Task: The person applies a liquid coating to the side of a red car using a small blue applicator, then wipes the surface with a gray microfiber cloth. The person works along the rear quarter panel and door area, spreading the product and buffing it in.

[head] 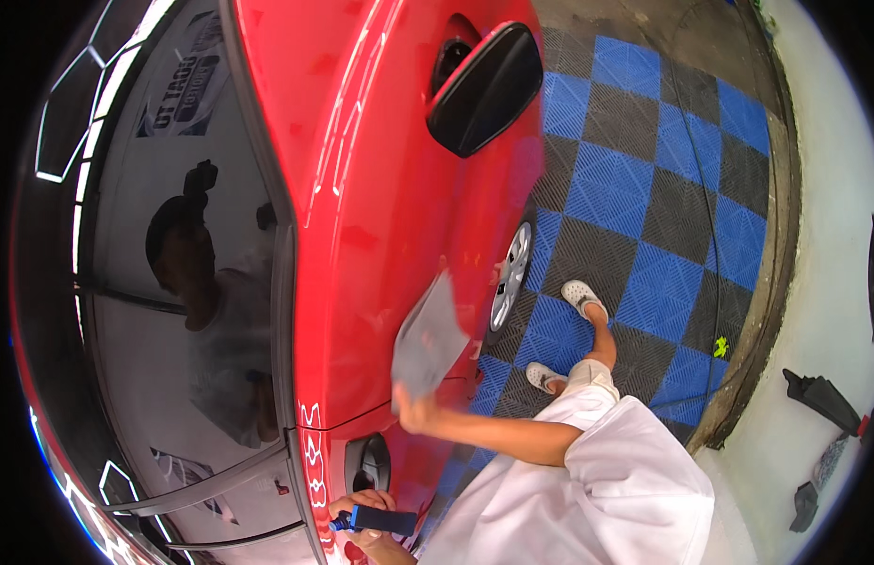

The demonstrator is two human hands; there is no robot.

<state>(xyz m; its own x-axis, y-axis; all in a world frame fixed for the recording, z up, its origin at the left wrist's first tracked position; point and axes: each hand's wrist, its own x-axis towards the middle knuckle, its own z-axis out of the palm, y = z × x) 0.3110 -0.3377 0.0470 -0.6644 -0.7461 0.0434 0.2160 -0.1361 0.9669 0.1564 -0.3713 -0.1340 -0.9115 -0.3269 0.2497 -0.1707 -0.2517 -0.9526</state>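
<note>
My right hand (pixel 417 411) is shut on a grey cloth (pixel 431 339), blurred, which lies against or just over the door of a red car (pixel 366 282). Near the bottom edge of the picture, below the black door-handle area (pixel 368 462), my left hand (pixel 373 538) holds a dark block with a blue edge (pixel 384 520), perhaps an applicator, together with a small blue-capped bottle (pixel 341 522). This hand is close to the car's side, and part of it is cut by the picture's rim. Whether it touches the paint I cannot tell.
The black-backed side mirror (pixel 486 88) sticks out from the car. A wheel (pixel 511 279) stands by blue and black floor tiles (pixel 610 183). A dark cable (pixel 698 162) runs across the tiles near a white wall (pixel 832 212). The side window (pixel 232 282) reflects a person.
</note>
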